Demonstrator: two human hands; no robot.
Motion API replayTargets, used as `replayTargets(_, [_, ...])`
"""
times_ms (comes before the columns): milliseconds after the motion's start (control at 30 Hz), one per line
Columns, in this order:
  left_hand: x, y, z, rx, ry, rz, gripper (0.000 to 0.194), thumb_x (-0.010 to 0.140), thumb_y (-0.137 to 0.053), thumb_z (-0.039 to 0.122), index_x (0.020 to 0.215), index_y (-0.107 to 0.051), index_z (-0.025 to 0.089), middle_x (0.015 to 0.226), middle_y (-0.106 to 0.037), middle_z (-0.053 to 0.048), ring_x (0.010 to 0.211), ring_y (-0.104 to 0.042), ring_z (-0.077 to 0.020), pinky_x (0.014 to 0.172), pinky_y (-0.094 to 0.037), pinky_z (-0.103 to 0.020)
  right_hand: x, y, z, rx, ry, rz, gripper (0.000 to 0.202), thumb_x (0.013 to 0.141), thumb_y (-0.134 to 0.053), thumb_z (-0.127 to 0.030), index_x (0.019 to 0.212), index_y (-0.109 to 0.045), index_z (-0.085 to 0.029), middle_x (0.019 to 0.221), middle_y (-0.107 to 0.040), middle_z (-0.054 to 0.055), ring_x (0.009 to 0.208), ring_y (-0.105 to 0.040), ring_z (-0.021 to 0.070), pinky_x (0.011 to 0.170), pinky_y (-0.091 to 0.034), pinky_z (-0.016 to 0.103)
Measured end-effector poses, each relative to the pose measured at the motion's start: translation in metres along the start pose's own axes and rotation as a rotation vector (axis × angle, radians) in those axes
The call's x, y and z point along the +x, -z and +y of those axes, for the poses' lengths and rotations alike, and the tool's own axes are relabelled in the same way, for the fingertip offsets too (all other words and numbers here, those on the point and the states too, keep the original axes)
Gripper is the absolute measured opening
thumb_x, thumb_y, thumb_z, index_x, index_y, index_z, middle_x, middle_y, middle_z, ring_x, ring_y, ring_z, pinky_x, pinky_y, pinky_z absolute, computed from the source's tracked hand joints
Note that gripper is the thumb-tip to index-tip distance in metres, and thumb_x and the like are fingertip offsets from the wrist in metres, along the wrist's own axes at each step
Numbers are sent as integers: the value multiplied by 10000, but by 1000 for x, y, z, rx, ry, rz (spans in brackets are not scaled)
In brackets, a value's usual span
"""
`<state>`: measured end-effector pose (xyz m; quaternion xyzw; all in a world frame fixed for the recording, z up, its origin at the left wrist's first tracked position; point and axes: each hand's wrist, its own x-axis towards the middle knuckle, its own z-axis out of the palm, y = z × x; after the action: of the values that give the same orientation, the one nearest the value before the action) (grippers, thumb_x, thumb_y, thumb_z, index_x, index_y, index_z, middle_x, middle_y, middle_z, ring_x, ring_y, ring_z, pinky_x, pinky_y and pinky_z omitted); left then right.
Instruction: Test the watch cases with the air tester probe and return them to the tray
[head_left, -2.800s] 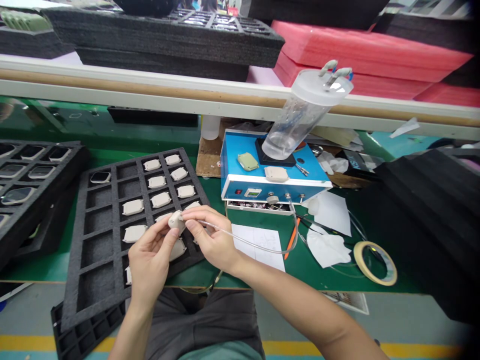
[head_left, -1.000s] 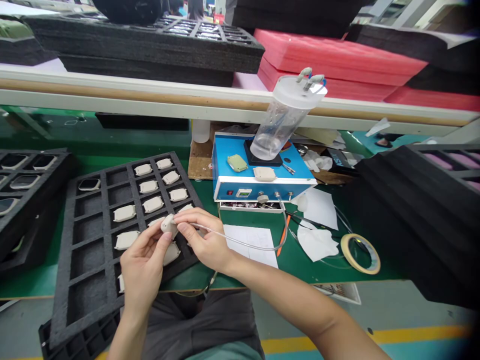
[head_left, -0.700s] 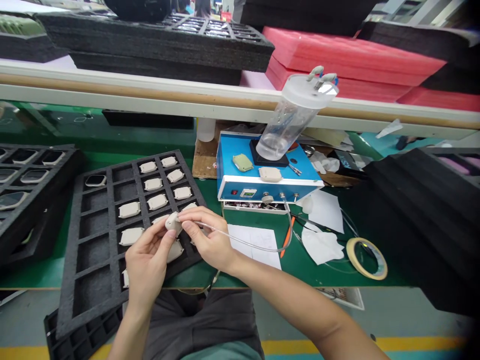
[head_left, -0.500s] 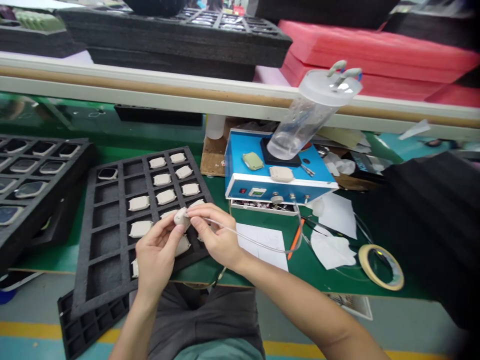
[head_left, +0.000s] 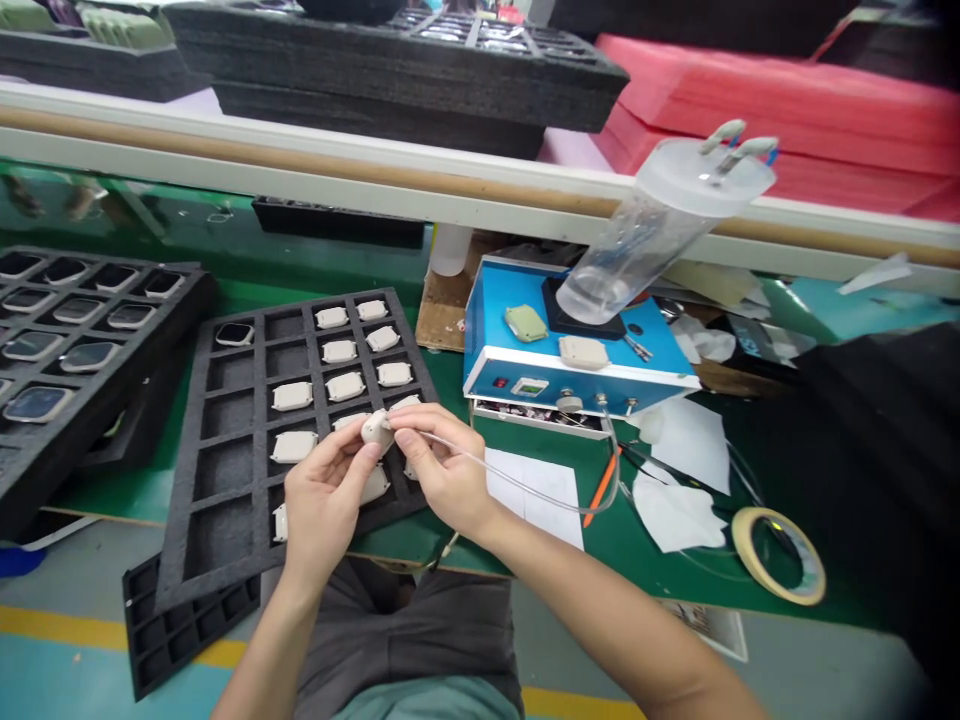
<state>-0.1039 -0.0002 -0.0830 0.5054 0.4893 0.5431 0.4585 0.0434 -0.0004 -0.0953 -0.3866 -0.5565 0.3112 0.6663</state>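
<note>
My left hand (head_left: 326, 500) pinches a small beige watch case (head_left: 375, 430) above the dark foam tray (head_left: 225, 440). Close beside it on the right, my right hand (head_left: 450, 470) grips the end of a thin clear tube (head_left: 517, 487) against the case; the fingertips hide the contact spot. From there the tube curves to the front of a blue box (head_left: 510, 300). Several beige cases (head_left: 292, 396) lie in the tray's compartments, and one case with a dark face (head_left: 235, 333) sits at its far left corner.
A clear cylinder (head_left: 637, 240), a green case (head_left: 526, 323) and a beige case (head_left: 583, 352) stand on the blue box. Right of my hands are white paper (head_left: 536, 490), an orange stick (head_left: 602, 487) and a tape roll (head_left: 810, 560). Another filled tray (head_left: 112, 375) is at left.
The camera view has shifted, so the bench items appear displaced, mostly to the right. Both hands keep the same hold on the case and tube.
</note>
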Motion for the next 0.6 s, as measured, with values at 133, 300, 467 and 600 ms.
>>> replayTargets(133, [1,-1,1,4,-7,17,494,754,-917,496,1121,-826,178,1111,-821,-115,1025,-792,-292,977,-648,-408,2,0,0,0,-3,2,143,999,-680,-310,979,-808,-249,1048,-796,86,1002,-760,213,907,-642,354])
replayTargets(300, [3,-2,1,10,-24,20,472,760,-917,483,1115,-829,183,1110,-823,-106,1008,-798,-281,969,-654,-395,3,0,-1,-2,26,9,133,994,-681,-273,979,-809,-241,1042,-798,79,993,-764,200,896,-641,327])
replayTargets(467, [-2,-3,-4,18,-46,3,429,805,-886,450,1135,-814,186,1116,-824,-95,1012,-798,-274,952,-655,-375,5,0,-2,-21,39,5,128,992,-682,-271,975,-806,-244,1043,-803,75,988,-772,204,877,-647,326])
replayTargets(600, [-1,4,6,231,-159,-59,325,938,-731,390,1172,-789,172,1112,-820,-99,966,-797,-256,839,-663,-331,-5,1,-5,-24,42,62,131,1004,-675,-243,987,-805,-253,1018,-808,57,974,-772,196,898,-644,333])
